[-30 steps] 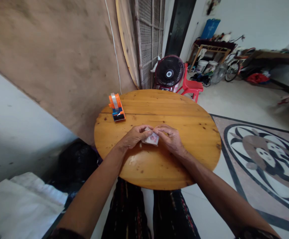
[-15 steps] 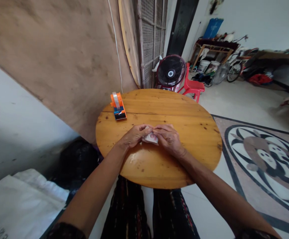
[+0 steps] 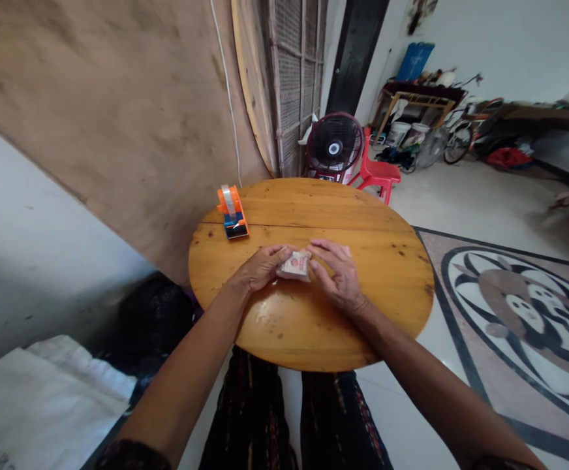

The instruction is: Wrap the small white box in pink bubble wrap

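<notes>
A small white packet with red print (image 3: 295,266), in what looks like clear plastic wrap, is over the middle of the round wooden table (image 3: 314,333). My left hand (image 3: 263,266) grips its left side between thumb and fingers. At the packet's right side is my right hand (image 3: 336,271), its thumb and fingers apart. The right fingertips are close to the packet's upper right corner; whether they touch it I cannot tell. An orange and blue tape dispenser (image 3: 233,212) with a roll of clear tape stands at the table's left back edge.
Behind the table stand a dark red fan (image 3: 334,147) and a red plastic chair (image 3: 381,173). A brown board (image 3: 118,98) leans along the left. White sacking (image 3: 44,398) lies at the lower left. Farther back are a bicycle (image 3: 458,140) and a cluttered wooden table (image 3: 421,94).
My right fingers have opened and drawn off the packet, uncovering its printed top. The left hand still holds it in about the same place.
</notes>
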Available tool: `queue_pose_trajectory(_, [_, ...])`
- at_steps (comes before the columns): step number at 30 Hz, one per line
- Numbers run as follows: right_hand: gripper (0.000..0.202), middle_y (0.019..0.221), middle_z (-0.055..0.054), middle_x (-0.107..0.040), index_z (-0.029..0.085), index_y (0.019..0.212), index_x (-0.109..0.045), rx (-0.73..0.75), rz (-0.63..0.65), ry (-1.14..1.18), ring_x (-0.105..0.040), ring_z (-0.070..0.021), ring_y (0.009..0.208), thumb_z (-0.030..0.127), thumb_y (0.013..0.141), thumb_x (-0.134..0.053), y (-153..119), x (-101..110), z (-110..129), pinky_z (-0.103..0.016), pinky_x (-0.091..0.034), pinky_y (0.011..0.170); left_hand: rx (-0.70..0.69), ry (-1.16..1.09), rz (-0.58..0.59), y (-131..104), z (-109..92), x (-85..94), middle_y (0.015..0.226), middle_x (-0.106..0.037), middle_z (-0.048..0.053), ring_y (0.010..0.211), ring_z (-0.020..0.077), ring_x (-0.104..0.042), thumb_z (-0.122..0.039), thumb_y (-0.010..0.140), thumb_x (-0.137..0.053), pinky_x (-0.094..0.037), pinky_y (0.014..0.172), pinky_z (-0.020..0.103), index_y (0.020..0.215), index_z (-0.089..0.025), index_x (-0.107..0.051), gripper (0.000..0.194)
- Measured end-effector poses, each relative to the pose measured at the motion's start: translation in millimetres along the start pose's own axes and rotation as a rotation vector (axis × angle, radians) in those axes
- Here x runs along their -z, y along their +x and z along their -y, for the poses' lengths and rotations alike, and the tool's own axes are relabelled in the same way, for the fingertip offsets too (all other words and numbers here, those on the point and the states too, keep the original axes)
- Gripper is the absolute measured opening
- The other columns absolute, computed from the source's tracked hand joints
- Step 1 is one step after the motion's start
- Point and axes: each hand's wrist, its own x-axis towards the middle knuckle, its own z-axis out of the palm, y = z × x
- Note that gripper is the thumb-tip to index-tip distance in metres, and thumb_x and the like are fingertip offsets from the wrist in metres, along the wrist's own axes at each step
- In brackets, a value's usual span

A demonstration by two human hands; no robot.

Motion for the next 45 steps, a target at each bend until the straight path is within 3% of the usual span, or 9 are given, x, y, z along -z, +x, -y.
queue_pose_trajectory(2, [0.042, 0.131, -0.011, -0.058, 0.027, 0.128, -0.059, -0.083, -0.011, 0.059, -0.055, -0.0277, 0.120, 0.038, 0.088, -0.059, 1, 1, -4, -0.049, -0.040, 0.101, -0.006, -0.019, -0.030, -1, -1, -0.3, 0.088, -0.071, 0.008, 0.074, 0.0144, -0.065, -0.039, 0.065, -0.083, -0.049, 0.072, 0.026, 0.098, -0.011, -0.067, 0.046])
queue_pose_trajectory(5, [0.067, 0.133, -0.014, -0.055, 0.025, 0.140, -0.044, -0.200, 0.108, 0.182, -0.057, -0.0282, 0.117, 0.046, 0.080, -0.067, 1, -3, -11, -0.048, -0.046, 0.096, -0.019, -0.011, -0.043, -1, -3, -1.1, 0.085, -0.071, 0.006, 0.070, 0.0132, -0.063, -0.038, 0.064, -0.084, -0.049, 0.068, 0.024, 0.097, -0.012, -0.066, 0.046])
queue_pose_trajectory(9, [0.083, 0.135, -0.015, -0.054, 0.023, 0.144, -0.038, -0.219, 0.222, 0.181, -0.055, -0.0296, 0.120, 0.047, 0.073, -0.074, -2, -14, -14, -0.049, -0.043, 0.101, -0.031, 0.003, -0.047, -2, -5, -2.3, 0.087, -0.071, 0.006, 0.072, 0.0129, -0.063, -0.038, 0.066, -0.083, -0.048, 0.068, 0.024, 0.098, -0.012, -0.066, 0.044])
queue_pose_trajectory(18, [0.073, 0.127, -0.015, -0.061, 0.021, 0.138, -0.045, -0.204, 0.137, 0.098, -0.057, -0.0306, 0.116, 0.042, 0.074, -0.074, -3, -19, -17, -0.051, -0.043, 0.101, -0.061, -0.007, -0.013, -2, -6, -4.9, 0.091, -0.071, 0.008, 0.076, 0.0153, -0.065, -0.043, 0.071, -0.077, -0.051, 0.069, 0.025, 0.102, -0.012, -0.066, 0.045])
queue_pose_trajectory(23, [0.066, 0.122, -0.016, -0.062, 0.018, 0.133, -0.049, -0.309, 0.106, 0.142, -0.059, -0.0292, 0.111, 0.041, 0.075, -0.070, -1, -18, -21, -0.048, -0.045, 0.098, -0.134, 0.037, -0.168, 1, -6, 0.2, 0.094, -0.070, 0.009, 0.078, 0.0157, -0.065, -0.040, 0.077, -0.070, -0.051, 0.072, 0.027, 0.111, -0.013, -0.061, 0.045])
queue_pose_trajectory(27, [0.065, 0.118, -0.016, -0.064, 0.016, 0.133, -0.049, -0.368, 0.141, 0.171, -0.062, -0.0276, 0.106, 0.038, 0.075, -0.070, -1, -20, -27, -0.046, -0.047, 0.096, -0.197, 0.264, -0.235, 1, -5, 0.2, 0.110, -0.067, 0.012, 0.099, 0.0208, -0.064, -0.025, 0.068, -0.073, -0.048, 0.090, 0.033, 0.118, -0.011, -0.056, 0.054])
queue_pose_trajectory(33, [0.069, 0.128, -0.014, -0.060, 0.020, 0.136, -0.048, -0.397, 0.231, 0.114, -0.058, -0.0295, 0.117, 0.040, 0.074, -0.072, -2, -21, -34, -0.051, -0.043, 0.102, -0.225, 0.536, -0.167, -2, -4, -2.0, 0.128, -0.059, 0.017, 0.120, 0.0281, -0.056, -0.022, 0.068, -0.066, -0.041, 0.105, 0.044, 0.123, -0.011, -0.054, 0.057])
queue_pose_trajectory(38, [0.083, 0.139, -0.016, -0.052, 0.020, 0.142, -0.041, -0.417, 0.223, 0.124, -0.050, -0.0311, 0.128, 0.043, 0.070, -0.075, -3, -16, -36, -0.052, -0.037, 0.109, -0.235, 0.691, -0.133, 2, 1, 2.8, 0.130, -0.058, 0.017, 0.118, 0.0286, -0.057, -0.021, 0.069, -0.064, -0.045, 0.102, 0.046, 0.128, -0.012, -0.051, 0.061])
queue_pose_trajectory(45, [0.076, 0.127, -0.014, -0.061, 0.019, 0.142, -0.040, -0.392, 0.217, 0.118, -0.059, -0.0290, 0.117, 0.031, 0.074, -0.070, -6, -17, -39, -0.051, -0.043, 0.105, -0.287, 0.909, -0.149, 4, 4, 0.4, 0.120, -0.062, 0.015, 0.104, 0.0236, -0.062, -0.017, 0.071, -0.065, -0.049, 0.096, 0.043, 0.131, -0.011, -0.049, 0.063])
